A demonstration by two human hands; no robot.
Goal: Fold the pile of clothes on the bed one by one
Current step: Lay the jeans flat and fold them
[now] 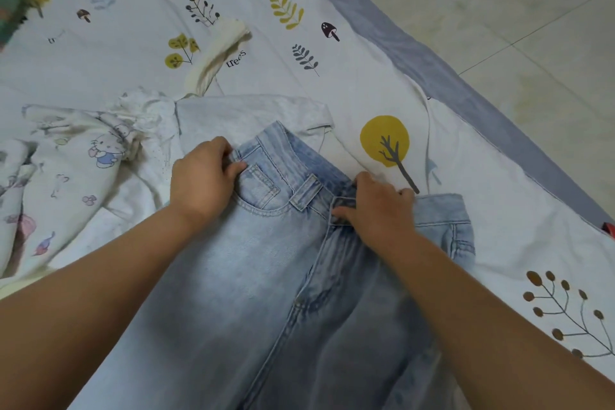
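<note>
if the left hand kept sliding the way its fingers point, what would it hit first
The left hand points right along the jeans waistband, so it would likely meet the belt loop first, then the right hand.

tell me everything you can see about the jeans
The jeans are pale, washed-out blue denim with darker stitching, lying front side up on the patterned bedsheet, waistband pointing away from the person. A front pocket with a small coin pocket, a belt loop and the fly seam show. The left hand grips the waistband at the pocket corner; the right hand pinches it at the fly. The far waistband overlaps a white garment. The legs run out of the bottom of the picture.
</note>
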